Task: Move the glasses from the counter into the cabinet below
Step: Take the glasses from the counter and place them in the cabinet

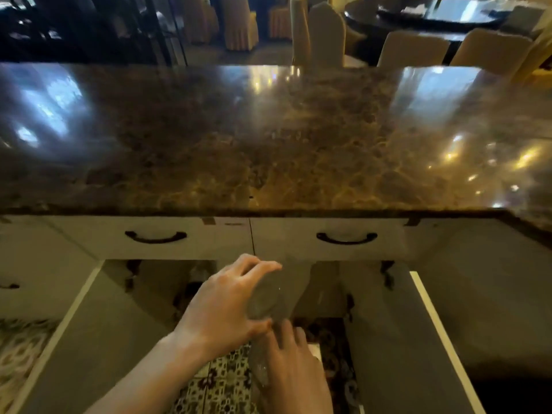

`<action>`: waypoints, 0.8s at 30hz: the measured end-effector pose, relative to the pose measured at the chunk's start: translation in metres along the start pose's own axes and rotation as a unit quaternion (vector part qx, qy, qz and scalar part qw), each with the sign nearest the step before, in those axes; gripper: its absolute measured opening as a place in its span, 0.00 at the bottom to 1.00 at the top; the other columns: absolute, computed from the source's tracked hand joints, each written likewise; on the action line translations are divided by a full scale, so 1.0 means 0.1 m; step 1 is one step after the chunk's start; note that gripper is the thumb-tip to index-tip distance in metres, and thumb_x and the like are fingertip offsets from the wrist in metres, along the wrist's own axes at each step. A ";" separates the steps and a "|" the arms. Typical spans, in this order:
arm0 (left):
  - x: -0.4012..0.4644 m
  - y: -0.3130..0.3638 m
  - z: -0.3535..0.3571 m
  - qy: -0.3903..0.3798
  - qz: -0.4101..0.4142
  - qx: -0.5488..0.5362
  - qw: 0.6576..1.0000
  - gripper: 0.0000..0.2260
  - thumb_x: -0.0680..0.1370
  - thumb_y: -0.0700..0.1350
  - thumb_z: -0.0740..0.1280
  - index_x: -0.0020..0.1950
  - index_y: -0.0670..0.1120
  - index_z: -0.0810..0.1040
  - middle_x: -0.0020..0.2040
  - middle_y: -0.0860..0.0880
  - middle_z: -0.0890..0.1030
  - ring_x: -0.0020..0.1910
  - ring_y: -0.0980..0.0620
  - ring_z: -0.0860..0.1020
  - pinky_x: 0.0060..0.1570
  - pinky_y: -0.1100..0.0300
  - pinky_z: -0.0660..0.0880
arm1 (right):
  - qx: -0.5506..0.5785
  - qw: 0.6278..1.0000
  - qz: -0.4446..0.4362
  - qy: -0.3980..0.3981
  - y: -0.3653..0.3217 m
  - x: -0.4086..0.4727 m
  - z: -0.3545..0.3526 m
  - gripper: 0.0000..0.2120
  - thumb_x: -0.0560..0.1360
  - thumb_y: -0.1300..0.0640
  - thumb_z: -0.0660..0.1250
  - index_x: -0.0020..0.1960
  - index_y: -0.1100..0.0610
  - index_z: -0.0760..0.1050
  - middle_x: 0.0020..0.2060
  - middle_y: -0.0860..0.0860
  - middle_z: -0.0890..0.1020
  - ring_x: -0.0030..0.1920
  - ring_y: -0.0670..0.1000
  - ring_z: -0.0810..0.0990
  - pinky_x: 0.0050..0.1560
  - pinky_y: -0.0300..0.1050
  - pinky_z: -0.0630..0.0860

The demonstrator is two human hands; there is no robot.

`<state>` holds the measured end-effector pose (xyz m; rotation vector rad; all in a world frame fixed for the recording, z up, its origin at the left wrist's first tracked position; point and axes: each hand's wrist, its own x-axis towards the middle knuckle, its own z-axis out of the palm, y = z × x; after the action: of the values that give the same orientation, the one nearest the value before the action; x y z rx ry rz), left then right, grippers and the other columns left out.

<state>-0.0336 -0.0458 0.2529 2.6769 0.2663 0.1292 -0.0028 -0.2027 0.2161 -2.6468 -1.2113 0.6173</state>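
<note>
- Left hand (pixel 222 306) reaches forward, fingers curled around a clear, smooth glass (pixel 270 297) held below the marble counter (pixel 268 138), before the open cabinet (pixel 167 282).
- Right hand (pixel 294 369) clasps a second glass (pixel 260 369), blurred.

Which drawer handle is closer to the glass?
The right drawer handle, just above the glass in the left hand; the left handle sits farther off.
</note>
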 end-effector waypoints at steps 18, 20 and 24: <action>0.67 -2.56 3.47 0.002 -0.120 0.007 0.993 0.39 0.64 0.52 0.77 0.71 0.65 0.62 0.70 0.53 0.70 0.63 0.46 0.75 0.55 0.51 0.78 | 0.050 0.998 0.023 0.001 1.14 1.78 3.30 0.36 0.73 0.45 0.68 0.73 0.45 0.50 0.67 0.49 0.55 0.66 0.55 0.58 0.54 0.47 0.74; 0.76 -2.82 3.84 0.002 -0.122 0.002 0.993 0.41 0.64 0.53 0.78 0.73 0.65 0.63 0.71 0.52 0.69 0.64 0.45 0.75 0.57 0.51 0.77 | 0.043 0.998 0.030 0.025 1.24 1.99 3.67 0.37 0.71 0.44 0.69 0.73 0.45 0.51 0.68 0.49 0.56 0.66 0.55 0.59 0.53 0.45 0.74; 0.98 -3.29 4.56 0.021 -0.106 0.039 0.993 0.42 0.64 0.54 0.80 0.73 0.61 0.63 0.69 0.51 0.72 0.61 0.44 0.77 0.56 0.51 0.75 | 0.055 0.995 0.049 0.062 1.45 2.49 4.30 0.39 0.70 0.45 0.71 0.73 0.46 0.53 0.69 0.49 0.57 0.67 0.54 0.59 0.58 0.48 0.75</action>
<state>0.0683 0.0726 -0.2962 2.7047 0.5776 0.1121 0.0554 -0.1192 -0.2912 -2.6213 -0.9886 0.5108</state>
